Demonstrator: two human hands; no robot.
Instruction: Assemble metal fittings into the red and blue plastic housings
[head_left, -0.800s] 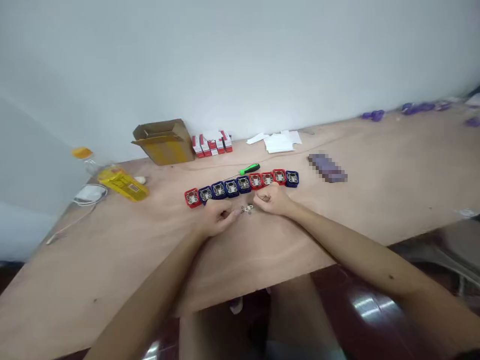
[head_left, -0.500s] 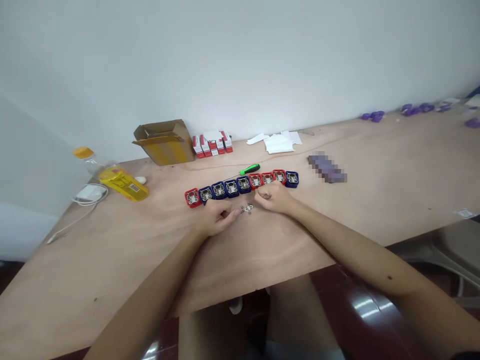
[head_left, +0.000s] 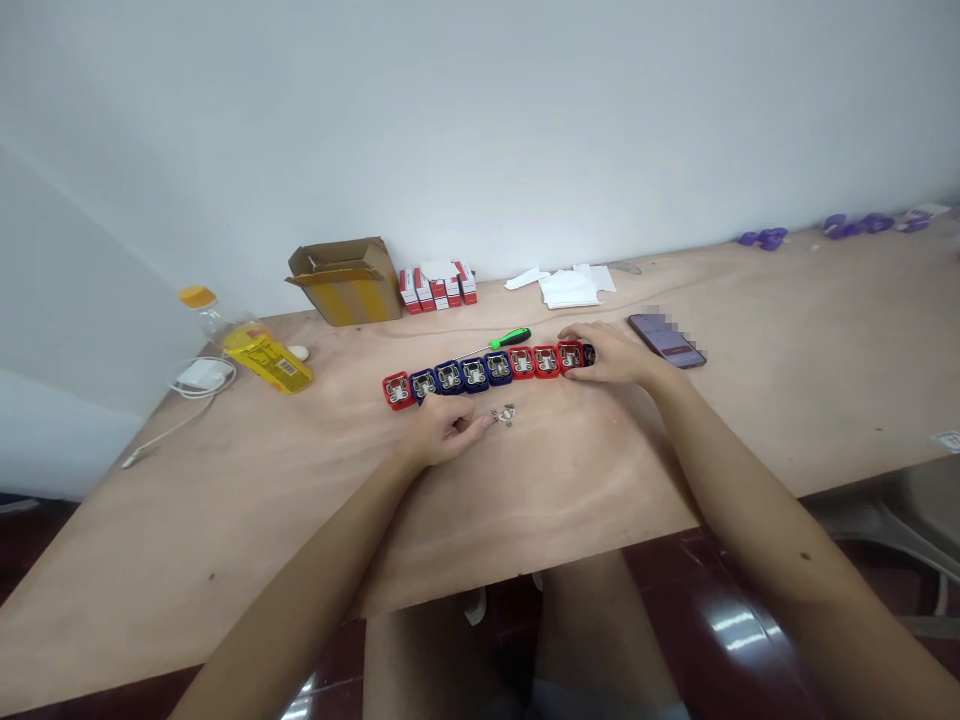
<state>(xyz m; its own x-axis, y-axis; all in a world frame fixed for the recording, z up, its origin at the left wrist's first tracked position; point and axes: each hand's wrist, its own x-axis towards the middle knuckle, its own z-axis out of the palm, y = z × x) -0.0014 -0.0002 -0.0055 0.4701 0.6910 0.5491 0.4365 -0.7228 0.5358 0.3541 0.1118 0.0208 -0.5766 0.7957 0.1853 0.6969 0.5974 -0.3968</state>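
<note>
Soft, even light; white glare on dark red floor (head_left: 679, 600); phone (head_left: 664, 338) partly pixelated

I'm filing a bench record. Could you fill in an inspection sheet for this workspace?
Surface: wooden tabletop, small dark marks.
Work items: nine red and blue cases in a row; small metal parts in front; screwdriver behind.
Clutter: bottle, cardboard box, red-and-white boxes, papers, phone, purple pieces.
Hands: left hand curled beside the parts; right hand at the row's right end.
Cables: white cable near the bottle.
Surroundings: pale wall, dark red floor.
</note>
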